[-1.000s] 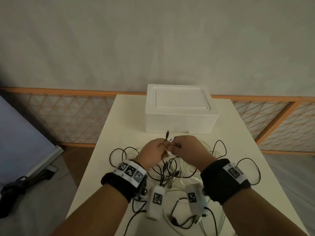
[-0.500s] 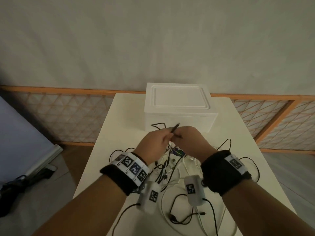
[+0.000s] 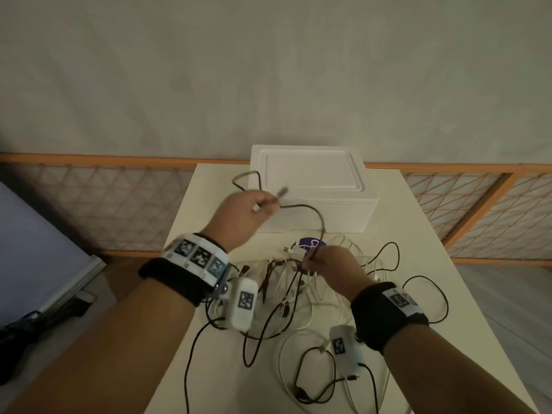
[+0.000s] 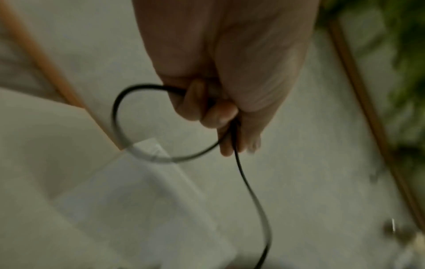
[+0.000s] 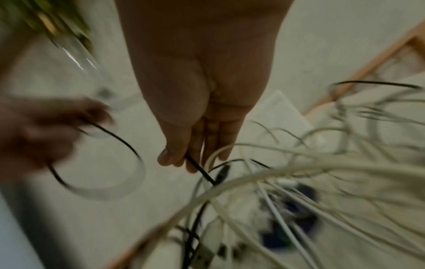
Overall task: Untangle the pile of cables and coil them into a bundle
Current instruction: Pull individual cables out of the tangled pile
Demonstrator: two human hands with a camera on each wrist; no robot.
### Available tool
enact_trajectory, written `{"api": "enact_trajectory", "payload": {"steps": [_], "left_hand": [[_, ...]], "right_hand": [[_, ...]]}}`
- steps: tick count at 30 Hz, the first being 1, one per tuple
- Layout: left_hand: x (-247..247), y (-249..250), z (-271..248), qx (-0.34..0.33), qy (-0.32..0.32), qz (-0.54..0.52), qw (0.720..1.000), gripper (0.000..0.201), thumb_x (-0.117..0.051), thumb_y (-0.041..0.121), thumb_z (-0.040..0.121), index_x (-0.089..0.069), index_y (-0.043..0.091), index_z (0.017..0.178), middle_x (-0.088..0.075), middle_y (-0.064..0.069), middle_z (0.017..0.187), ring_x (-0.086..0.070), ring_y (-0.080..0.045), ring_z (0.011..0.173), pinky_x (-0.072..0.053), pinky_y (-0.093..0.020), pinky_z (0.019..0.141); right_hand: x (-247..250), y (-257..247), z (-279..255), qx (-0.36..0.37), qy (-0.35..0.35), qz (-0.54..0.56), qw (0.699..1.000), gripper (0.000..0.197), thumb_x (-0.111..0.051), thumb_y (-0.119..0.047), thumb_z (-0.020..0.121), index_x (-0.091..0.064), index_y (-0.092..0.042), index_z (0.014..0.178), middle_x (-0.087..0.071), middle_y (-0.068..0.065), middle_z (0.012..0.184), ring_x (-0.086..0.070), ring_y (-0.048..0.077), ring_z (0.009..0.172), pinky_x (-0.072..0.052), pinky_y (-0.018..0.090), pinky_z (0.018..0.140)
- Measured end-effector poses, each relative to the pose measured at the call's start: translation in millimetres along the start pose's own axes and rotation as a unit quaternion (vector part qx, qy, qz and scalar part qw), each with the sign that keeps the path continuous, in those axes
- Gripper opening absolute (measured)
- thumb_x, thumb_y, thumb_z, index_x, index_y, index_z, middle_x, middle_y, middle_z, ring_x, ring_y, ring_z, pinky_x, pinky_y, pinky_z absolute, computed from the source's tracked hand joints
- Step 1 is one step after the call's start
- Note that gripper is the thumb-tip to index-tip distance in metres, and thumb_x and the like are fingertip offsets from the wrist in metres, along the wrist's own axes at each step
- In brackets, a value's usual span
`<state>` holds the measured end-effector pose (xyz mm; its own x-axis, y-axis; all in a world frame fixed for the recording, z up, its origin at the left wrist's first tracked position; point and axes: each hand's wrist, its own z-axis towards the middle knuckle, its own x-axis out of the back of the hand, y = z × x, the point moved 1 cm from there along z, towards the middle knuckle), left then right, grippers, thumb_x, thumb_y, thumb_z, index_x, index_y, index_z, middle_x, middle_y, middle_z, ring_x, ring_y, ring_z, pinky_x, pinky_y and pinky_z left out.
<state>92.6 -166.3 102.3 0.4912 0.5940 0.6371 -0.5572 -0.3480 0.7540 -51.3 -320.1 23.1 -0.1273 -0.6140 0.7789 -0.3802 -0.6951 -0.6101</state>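
Observation:
A tangled pile of black and white cables [image 3: 301, 291] lies on the cream table [image 3: 418, 234]. My left hand [image 3: 257, 209] is raised above the table and grips a black cable [image 3: 310, 208] with a small loop of it [image 4: 122, 127] sticking out of the fist [image 4: 214, 112]; its plug end [image 3: 282, 191] points toward the box. The same black cable runs down to my right hand [image 3: 316, 258], which pinches it [image 5: 195, 165] between thumb and fingers just above the pile [image 5: 287, 191].
A white lidded box [image 3: 310, 174] stands at the table's far end. A purple round label [image 3: 310, 243] lies under the pile. More cable loops [image 3: 424, 297] spread toward the right and near edges. A wooden lattice rail [image 3: 104, 198] runs behind the table.
My hands have drawn apart: the left rose up and to the left with a loop of black cable, the right dropped to the pile, sliding along the same cable.

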Motion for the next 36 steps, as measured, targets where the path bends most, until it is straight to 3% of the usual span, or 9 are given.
{"api": "enact_trajectory", "payload": {"steps": [2, 4, 9, 14, 20, 24, 26, 31, 36], "left_hand": [[-28.1, -12.2, -9.8, 0.018, -0.088, 0.018, 0.996, 0.027, -0.068, 0.026, 0.087, -0.068, 0.026, 0.114, -0.065, 0.015, 0.112, -0.058, -0.001, 0.1, -0.045, -0.027, 0.094], [-54.2, -23.1, -19.8, 0.023, -0.13, 0.015, 0.991, 0.036, -0.074, 0.027, 0.081, -0.068, 0.024, 0.116, -0.066, 0.012, 0.117, -0.059, -0.004, 0.107, -0.044, -0.027, 0.1], [-84.6, -19.2, -19.0, 0.046, -0.095, -0.036, 0.994, 0.014, -0.072, 0.03, 0.082, -0.077, 0.022, 0.092, -0.073, 0.006, 0.089, -0.064, -0.009, 0.082, -0.046, -0.028, 0.077], [-77.0, -7.7, -8.2, 0.012, -0.063, -0.023, 0.998, 0.019, -0.064, 0.035, 0.088, -0.075, 0.02, 0.084, -0.07, -0.001, 0.077, -0.063, -0.015, 0.076, -0.049, -0.036, 0.075], [-68.8, 0.1, -5.0, 0.07, 0.033, -0.179, 0.981, 0.012, -0.064, 0.022, 0.09, -0.075, 0.021, 0.085, -0.073, -0.009, 0.084, -0.066, -0.019, 0.082, -0.051, -0.032, 0.081], [-71.3, 13.2, -8.9, 0.056, 0.013, -0.251, 0.966, 0.01, -0.063, 0.016, 0.091, -0.073, 0.016, 0.087, -0.072, -0.016, 0.088, -0.067, -0.018, 0.078, -0.054, -0.021, 0.071], [-73.1, 7.8, -11.3, 0.048, 0.017, -0.24, 0.969, 0.007, -0.064, 0.015, 0.09, -0.071, 0.015, 0.087, -0.071, -0.01, 0.086, -0.064, -0.009, 0.074, -0.05, -0.014, 0.067], [-70.7, -20.1, -9.7, 0.067, 0.026, -0.194, 0.978, 0.004, -0.071, 0.02, 0.084, -0.07, 0.022, 0.08, -0.07, 0.001, 0.081, -0.064, -0.013, 0.078, -0.049, -0.026, 0.077], [-63.2, -42.9, -7.8, 0.093, 0.036, -0.096, 0.99, 0.014, -0.079, 0.016, 0.075, -0.066, 0.022, 0.078, -0.068, 0.006, 0.08, -0.061, -0.007, 0.078, -0.042, -0.017, 0.073]], "right_hand": [[16.2, -17.9, 6.7, 0.015, 0.045, 0.013, 0.999, 0.015, -0.067, -0.028, 0.084, -0.072, -0.019, 0.074, -0.064, -0.006, 0.071, -0.055, 0.0, 0.062, -0.043, 0.022, 0.062], [29.3, -31.6, 7.5, 0.023, 0.086, 0.053, 0.995, 0.011, -0.069, -0.027, 0.082, -0.073, -0.019, 0.076, -0.067, -0.005, 0.073, -0.059, 0.001, 0.064, -0.047, 0.021, 0.064], [38.0, -46.5, 1.6, 0.029, 0.152, 0.253, 0.955, 0.013, -0.072, -0.022, 0.081, -0.067, -0.025, 0.07, -0.067, -0.001, 0.064, -0.062, 0.008, 0.061, -0.049, 0.017, 0.062], [25.6, -22.8, -0.8, 0.013, 0.186, 0.31, 0.932, 0.016, -0.077, -0.014, 0.077, -0.064, -0.02, 0.084, -0.067, -0.004, 0.074, -0.061, 0.006, 0.063, -0.049, 0.018, 0.061], [3.2, -11.3, -2.5, -0.015, 0.167, 0.242, 0.956, 0.019, -0.074, -0.015, 0.079, -0.064, -0.02, 0.094, -0.068, -0.006, 0.082, -0.065, 0.009, 0.069, -0.049, 0.015, 0.057], [1.3, -18.0, -0.3, -0.012, 0.127, 0.289, 0.949, 0.009, -0.071, -0.01, 0.08, -0.073, -0.013, 0.087, -0.072, 0.004, 0.076, -0.062, 0.011, 0.062, -0.045, 0.011, 0.054], [4.6, -17.7, 0.8, -0.016, 0.125, 0.289, 0.949, 0.007, -0.071, -0.007, 0.079, -0.074, -0.009, 0.085, -0.072, 0.008, 0.076, -0.06, 0.007, 0.062, -0.044, 0.011, 0.056], [12.1, -14.0, 0.8, -0.018, 0.119, 0.225, 0.967, 0.006, -0.074, -0.019, 0.08, -0.071, -0.013, 0.078, -0.068, 0.001, 0.071, -0.057, 0.004, 0.06, -0.043, 0.015, 0.059], [35.5, -19.5, -5.2, -0.005, 0.152, 0.272, 0.95, 0.005, -0.076, -0.019, 0.078, -0.072, -0.018, 0.08, -0.065, -0.006, 0.065, -0.053, 0.0, 0.052, -0.043, 0.015, 0.054]]}}
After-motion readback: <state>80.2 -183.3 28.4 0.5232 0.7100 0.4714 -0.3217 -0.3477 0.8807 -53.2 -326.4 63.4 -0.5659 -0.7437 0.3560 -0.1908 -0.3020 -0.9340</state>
